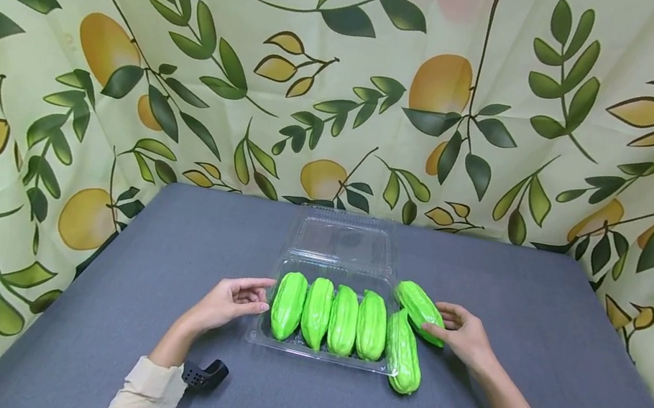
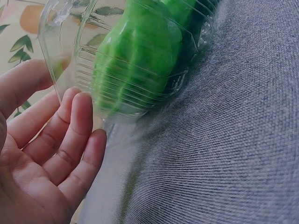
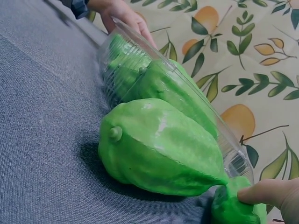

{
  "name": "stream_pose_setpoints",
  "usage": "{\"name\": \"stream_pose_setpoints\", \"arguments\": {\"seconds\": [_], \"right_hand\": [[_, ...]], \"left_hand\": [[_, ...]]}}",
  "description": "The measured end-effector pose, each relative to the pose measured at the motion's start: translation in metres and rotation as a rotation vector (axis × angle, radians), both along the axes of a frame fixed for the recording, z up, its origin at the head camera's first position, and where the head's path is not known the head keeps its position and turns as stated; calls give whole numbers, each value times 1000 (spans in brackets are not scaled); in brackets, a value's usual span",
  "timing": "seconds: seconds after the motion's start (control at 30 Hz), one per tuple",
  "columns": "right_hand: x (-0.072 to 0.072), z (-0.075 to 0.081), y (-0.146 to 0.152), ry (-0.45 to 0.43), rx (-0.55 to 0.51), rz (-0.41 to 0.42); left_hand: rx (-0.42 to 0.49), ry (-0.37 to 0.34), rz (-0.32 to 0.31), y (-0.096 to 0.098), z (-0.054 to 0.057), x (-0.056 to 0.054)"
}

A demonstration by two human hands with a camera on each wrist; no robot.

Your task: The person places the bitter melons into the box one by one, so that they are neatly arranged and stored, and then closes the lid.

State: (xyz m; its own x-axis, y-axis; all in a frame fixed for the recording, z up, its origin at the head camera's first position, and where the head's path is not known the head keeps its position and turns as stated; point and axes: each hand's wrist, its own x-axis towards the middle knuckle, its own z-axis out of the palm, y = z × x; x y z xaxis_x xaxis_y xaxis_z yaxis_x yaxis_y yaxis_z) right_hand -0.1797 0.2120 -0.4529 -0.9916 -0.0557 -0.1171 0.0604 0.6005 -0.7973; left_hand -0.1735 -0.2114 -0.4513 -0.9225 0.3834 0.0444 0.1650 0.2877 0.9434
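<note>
A clear plastic clamshell box [image 1: 316, 355] lies open on the table, its lid [image 1: 344, 240] folded back. Several ridged green gourds [image 1: 317, 313] stand side by side in it. My left hand [image 1: 231, 302] is at the box's left edge, fingers relaxed; in the left wrist view the thumb shows through the plastic and the fingertips [image 2: 81, 102] are right by the rim. With my right hand [image 1: 464, 336] I grip a gourd [image 1: 414, 303] right of the box between thumb and fingers. Another gourd [image 3: 159, 147] rests on the cloth against the box's right side.
Grey cloth [image 1: 205, 226] covers the table. A leaf-and-fruit patterned curtain [image 1: 334, 88] rises behind it and along both sides. Black wrist mounts [image 1: 205, 376] sit below both hands.
</note>
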Motion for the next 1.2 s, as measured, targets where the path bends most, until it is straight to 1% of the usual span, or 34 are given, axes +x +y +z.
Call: {"name": "stream_pose_setpoints", "arguments": {"seconds": [0.2, 0.33, 0.47, 0.8, 1.0, 1.2], "right_hand": [[1, 2, 1, -14, -10, -22], [0, 4, 0, -29, -47, -60], [1, 8, 0, -44, -79, -79], [-4, 20, 0, -39, -126, -95], [-2, 30, -2, -43, -164, -98], [-2, 37, -5, -23, -195, -102]], "left_hand": [[-3, -7, 0, -1, 0, 0], [-1, -10, 0, -2, 0, 0], [-1, -10, 1, -2, -1, 0], [-6, -2, 2, 0, 1, 0], [-7, -11, 5, 1, 3, 0], [-7, -16, 9, 1, 2, 0]]}}
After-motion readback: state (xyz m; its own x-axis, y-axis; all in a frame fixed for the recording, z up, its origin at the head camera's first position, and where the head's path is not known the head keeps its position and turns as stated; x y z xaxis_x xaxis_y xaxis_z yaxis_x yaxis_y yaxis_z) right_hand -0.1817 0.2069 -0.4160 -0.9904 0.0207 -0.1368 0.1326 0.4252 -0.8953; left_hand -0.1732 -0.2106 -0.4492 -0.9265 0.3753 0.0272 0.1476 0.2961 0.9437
